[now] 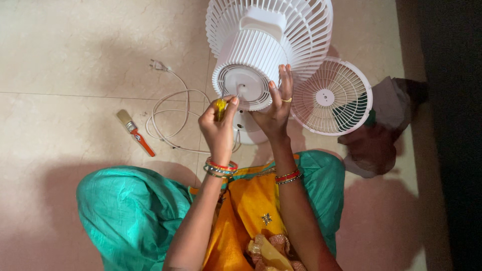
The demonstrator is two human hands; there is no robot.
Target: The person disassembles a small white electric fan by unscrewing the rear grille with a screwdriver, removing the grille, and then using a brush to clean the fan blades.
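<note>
Head view: the left hand (218, 125) grips a yellow-handled screwdriver (221, 106), its tip set against the round rear cap of a white fan (251, 55) that lies on the tiled floor (75, 60), while the right hand (276, 108) lies flat and unclenched against the motor housing to steady it. The step in hand appears to be work on a rear screw; the next move likely calls for the tip seated squarely and the housing braced. The detached front grille (331, 96) lies to the right, the power cord (173, 113) and a paintbrush (135, 133) to the left

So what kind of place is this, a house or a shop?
Probably a room in a home. The person sits on a tiled floor, working on a white fan with a screwdriver; a paintbrush and some cloth lie nearby.
</note>
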